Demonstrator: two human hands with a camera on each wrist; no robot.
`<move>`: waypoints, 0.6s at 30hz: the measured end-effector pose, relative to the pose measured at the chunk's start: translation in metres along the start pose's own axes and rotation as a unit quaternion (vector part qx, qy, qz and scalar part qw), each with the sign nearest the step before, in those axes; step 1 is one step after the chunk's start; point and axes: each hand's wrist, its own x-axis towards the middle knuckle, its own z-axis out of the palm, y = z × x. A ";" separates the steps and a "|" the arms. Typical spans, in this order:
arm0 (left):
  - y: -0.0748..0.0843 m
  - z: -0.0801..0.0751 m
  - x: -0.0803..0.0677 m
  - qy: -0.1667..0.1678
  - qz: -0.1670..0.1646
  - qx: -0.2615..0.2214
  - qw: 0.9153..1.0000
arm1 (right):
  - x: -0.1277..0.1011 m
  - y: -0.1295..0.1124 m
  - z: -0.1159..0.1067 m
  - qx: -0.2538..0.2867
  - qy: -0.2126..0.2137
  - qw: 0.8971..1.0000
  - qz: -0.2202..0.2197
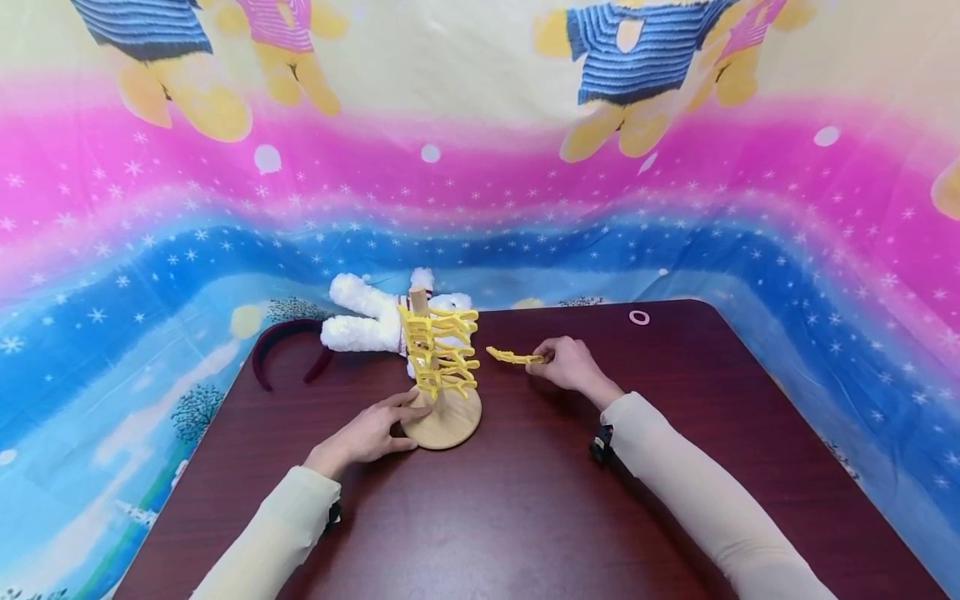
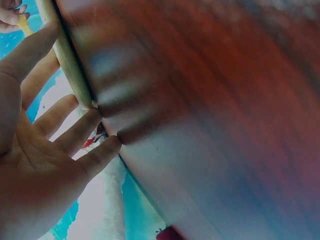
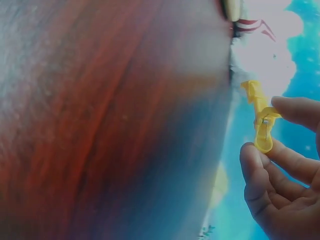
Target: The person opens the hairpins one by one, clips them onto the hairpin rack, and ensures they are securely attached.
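A wooden stand with a round base [image 1: 450, 423] and an upright post holds several yellow clothespins [image 1: 438, 350] clipped in a stack. My left hand [image 1: 375, 429] rests on the table with straight fingers [image 2: 75, 131] touching the edge of the base [image 2: 70, 60]. My right hand [image 1: 570, 364] is right of the stand and pinches one yellow clothespin [image 1: 513, 357] by its tail end; in the right wrist view the clothespin [image 3: 261, 117] sits between thumb and fingers [image 3: 292, 107], just above the dark red table [image 1: 525, 500].
A white plush toy [image 1: 367, 321] lies behind the stand. A dark red headband [image 1: 281, 346] lies at the table's far left. A small pink ring [image 1: 639, 317] sits near the far edge. A colourful cloth [image 1: 480, 167] hangs behind the table.
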 end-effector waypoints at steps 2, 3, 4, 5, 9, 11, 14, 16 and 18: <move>0.001 -0.001 0.000 -0.001 0.000 0.000 1.000 | -0.002 -0.001 -0.005 0.004 0.003 1.000 -0.005; 0.001 -0.001 0.000 -0.001 -0.001 -0.001 1.000 | -0.003 -0.002 -0.007 0.007 0.005 1.000 -0.009; 0.001 -0.001 0.000 -0.002 -0.001 -0.001 1.000 | -0.004 -0.003 -0.009 0.010 0.009 1.000 -0.014; 0.001 -0.001 0.000 -0.002 -0.001 -0.001 1.000 | -0.005 -0.004 -0.012 0.012 0.013 1.000 -0.020; 0.002 -0.001 0.000 -0.002 -0.001 -0.003 1.000 | -0.010 -0.010 -0.022 0.013 0.034 0.998 -0.042; 0.001 -0.001 0.000 -0.001 0.001 -0.001 1.000 | -0.012 -0.014 -0.028 0.017 0.041 0.998 -0.047; 0.001 0.000 0.000 -0.001 0.000 -0.001 1.000 | -0.015 -0.019 -0.035 0.023 0.047 0.997 -0.054; 0.001 0.000 -0.001 -0.001 -0.001 -0.002 1.000 | -0.016 -0.022 -0.040 0.026 0.052 0.997 -0.059; 0.002 0.000 -0.001 -0.001 -0.001 -0.002 1.000 | -0.018 -0.025 -0.045 0.022 0.059 0.996 -0.067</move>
